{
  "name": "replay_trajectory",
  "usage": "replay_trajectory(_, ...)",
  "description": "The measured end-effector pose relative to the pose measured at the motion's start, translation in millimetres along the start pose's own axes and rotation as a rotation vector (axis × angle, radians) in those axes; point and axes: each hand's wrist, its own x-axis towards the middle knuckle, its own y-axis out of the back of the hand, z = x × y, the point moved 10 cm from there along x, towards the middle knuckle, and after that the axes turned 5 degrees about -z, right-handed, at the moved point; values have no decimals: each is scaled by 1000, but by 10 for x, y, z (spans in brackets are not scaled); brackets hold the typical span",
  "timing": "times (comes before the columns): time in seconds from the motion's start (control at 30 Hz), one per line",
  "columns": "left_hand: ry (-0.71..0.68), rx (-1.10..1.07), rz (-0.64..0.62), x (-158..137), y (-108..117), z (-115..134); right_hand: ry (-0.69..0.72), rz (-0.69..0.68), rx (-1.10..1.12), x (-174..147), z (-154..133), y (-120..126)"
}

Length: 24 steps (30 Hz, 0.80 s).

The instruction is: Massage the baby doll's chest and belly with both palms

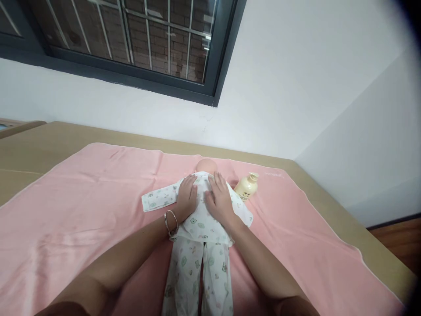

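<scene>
1. Both the left hand and right hand lie open and flat on the shirt of the doll, fingers extended, gripping nothing
2. Patterned pants on the doll's lower half
3. Yellow bottle just right of the doll
4. Pink blanket under the doll
5. Wooden tabletop under the blanket, around the doll
6. Window beyond the doll's head
</scene>
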Motion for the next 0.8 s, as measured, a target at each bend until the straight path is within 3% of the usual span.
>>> replay_trajectory(0.13, 1, -29, 13, -17, 16, -3, 91, -187, -2, 15, -76, -205)
replay_trajectory(0.3, -3, -26, 12, -17, 13, -7, 49, -100, 2, 34, -3, -129)
replay_trajectory(0.47, -4, -8, 7, -19, 3, -14, 19, -161, 12, 33, 29, -175)
replay_trajectory(0.6, -3, 11, 9, -17, -2, -18, -33, -51, -11, 16, 60, -61)
replay_trajectory(0.8, -8, 124, -129, 66, -112, 17, -54, -192, -96, 27, 56, -197)
